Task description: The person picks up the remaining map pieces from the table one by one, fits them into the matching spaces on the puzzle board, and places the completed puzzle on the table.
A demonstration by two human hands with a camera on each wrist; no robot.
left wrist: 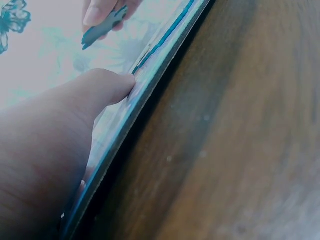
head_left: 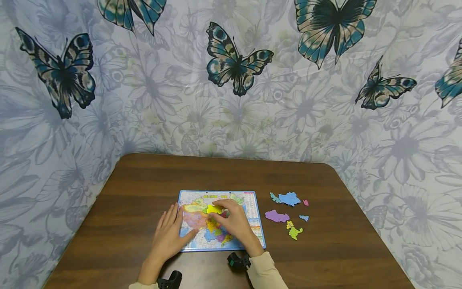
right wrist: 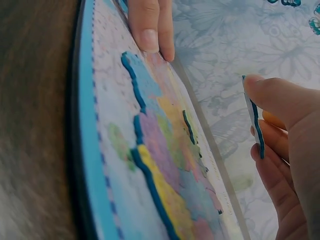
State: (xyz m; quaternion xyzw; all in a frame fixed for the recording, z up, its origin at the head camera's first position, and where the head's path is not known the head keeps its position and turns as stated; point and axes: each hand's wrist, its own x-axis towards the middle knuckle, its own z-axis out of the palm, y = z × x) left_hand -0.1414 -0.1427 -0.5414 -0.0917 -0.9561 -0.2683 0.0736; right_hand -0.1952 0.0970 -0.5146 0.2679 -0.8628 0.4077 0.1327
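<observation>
A: Item one, the puzzle piece (right wrist: pixel 255 119). Where is it lying?

B: It is sitting in the grip of the right hand (head_left: pixel 232 218), thumb bearing on one end, fingertips supporting near the other. The thumb and fingers are standing parted, with the piece spanning the gap between them (it is showing nearly edge-on in the right wrist view, so I cannot tell its printed colour).

A: Is it touching anything else?

B: It is hovering above the map board (head_left: pixel 253 212), apart from the surface. Dark blue edges are marking the raised pieces (right wrist: pixel 165 192) below.

A: Item two, the left hand (head_left: pixel 169 235)?

B: Its grip is holding nothing; the fingers are extending straight along the board's left edge, and the thumb is spreading away from them and resting on the board near its lower border.

A: Loose stock?

B: On the desk (head_left: pixel 335 249), right of the board, these are lying: a teal piece (head_left: pixel 275 197) beside a large blue piece (head_left: pixel 289 199), a pink piece (head_left: pixel 305 203), a purple piece (head_left: pixel 276 216), a small blue piece (head_left: pixel 304 218), and a yellow piece (head_left: pixel 290 225) just beside a green piece (head_left: pixel 295 233).

A: Backdrop?

B: A floral wall covering (head_left: pixel 238 116) is bearing printed butterflies (head_left: pixel 240 68).
</observation>
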